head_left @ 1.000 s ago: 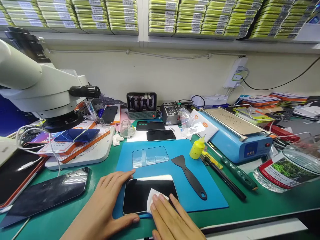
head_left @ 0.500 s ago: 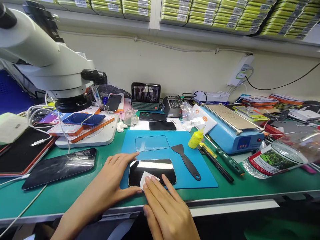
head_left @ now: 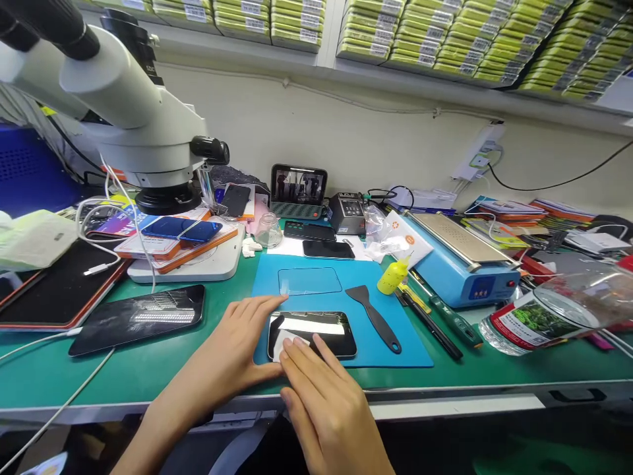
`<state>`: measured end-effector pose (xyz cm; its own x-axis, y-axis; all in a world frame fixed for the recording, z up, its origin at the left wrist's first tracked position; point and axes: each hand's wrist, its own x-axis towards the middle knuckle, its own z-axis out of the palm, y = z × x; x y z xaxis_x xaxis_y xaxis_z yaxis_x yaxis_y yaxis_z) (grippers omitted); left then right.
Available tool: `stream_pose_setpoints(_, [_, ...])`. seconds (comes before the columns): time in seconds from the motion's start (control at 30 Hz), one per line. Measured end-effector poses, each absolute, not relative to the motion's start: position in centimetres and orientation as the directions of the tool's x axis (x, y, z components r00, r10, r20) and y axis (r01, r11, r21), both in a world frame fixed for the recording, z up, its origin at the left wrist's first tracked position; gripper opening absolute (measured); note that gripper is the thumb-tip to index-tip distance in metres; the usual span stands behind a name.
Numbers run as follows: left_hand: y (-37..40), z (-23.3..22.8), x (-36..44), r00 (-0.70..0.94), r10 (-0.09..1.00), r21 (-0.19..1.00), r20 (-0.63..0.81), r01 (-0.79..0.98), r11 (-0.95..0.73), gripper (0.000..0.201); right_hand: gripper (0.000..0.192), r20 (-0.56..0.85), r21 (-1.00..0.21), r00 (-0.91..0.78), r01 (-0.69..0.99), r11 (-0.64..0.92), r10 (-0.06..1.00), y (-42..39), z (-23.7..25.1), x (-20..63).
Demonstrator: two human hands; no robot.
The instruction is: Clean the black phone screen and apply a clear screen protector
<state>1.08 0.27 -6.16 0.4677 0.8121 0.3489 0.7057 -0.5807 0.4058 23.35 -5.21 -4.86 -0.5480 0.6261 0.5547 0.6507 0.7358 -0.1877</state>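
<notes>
A smartphone [head_left: 336,333] with a glossy black front lies face up on a blue mat [head_left: 420,353]. My left hand [head_left: 242,340] braces its left end, thumb by the near edge and fingers by the far corner. Under the fingertips of my right hand [head_left: 329,402], a folded white wipe [head_left: 281,342] is pressed onto the screen's near left part. Those fingers hide some of the wipe and screen. Beyond the phone rests a clear, dark-edged glass panel [head_left: 309,281]. To the right lie a black plastic scraper [head_left: 373,316] and a yellow dropper bottle [head_left: 392,277].
A microscope [head_left: 163,152] overhangs the left side. A large dark phone [head_left: 143,320] with cables lies below it. On the right stand a blue heating plate machine [head_left: 475,277] and a plastic bottle [head_left: 539,316], near a green-handled screwdriver [head_left: 455,321] and a black pen [head_left: 432,326].
The wipe under my right fingers has slid left along the screen. My left hand stays around the phone's left end. The whole view has shifted, so the bench appears farther right.
</notes>
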Motion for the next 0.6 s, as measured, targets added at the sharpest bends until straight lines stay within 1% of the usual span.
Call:
stream_pose_setpoints(0.1, [0.3,-6.4,1.0,0.474,0.803,0.399,0.362,0.7,-0.592,0.089,0.039,0.526,-0.206,-0.534,0.675,0.708,0.662,-5.1,-4.7,23.1])
stream_pose_setpoints(0.17, [0.4,-6.6,1.0,0.473,0.799,0.395,0.372,0.699,-0.597,0.086,0.04,0.512,-0.238,-0.5,0.698,0.675,0.698,-3.7,-4.6,22.4])
stream_pose_setpoints(0.27, [0.5,-6.7,1.0,0.472,0.793,0.395,0.384,0.693,-0.604,0.083,0.041,0.501,-0.257,-0.487,0.706,0.66,0.716,-1.6,-4.6,21.3])
stream_pose_setpoints(0.37, [0.4,-6.5,1.1,0.471,0.795,0.402,0.383,0.69,-0.602,0.087,0.042,0.499,-0.263,-0.508,0.684,0.681,0.702,-2.0,-4.6,21.0])
stream_pose_setpoints(0.5, [0.3,-6.1,1.1,0.475,0.796,0.412,0.375,0.684,-0.602,0.094,0.042,0.489,-0.257,-0.594,0.601,0.757,0.638,-4.3,-4.1,22.0])
stream_pose_setpoints(0.6, [0.3,-6.3,1.0,0.484,0.788,0.406,0.381,0.678,-0.613,0.094,0.04,0.461,-0.255,-0.608,0.607,0.753,0.646,-4.2,-3.7,21.9])
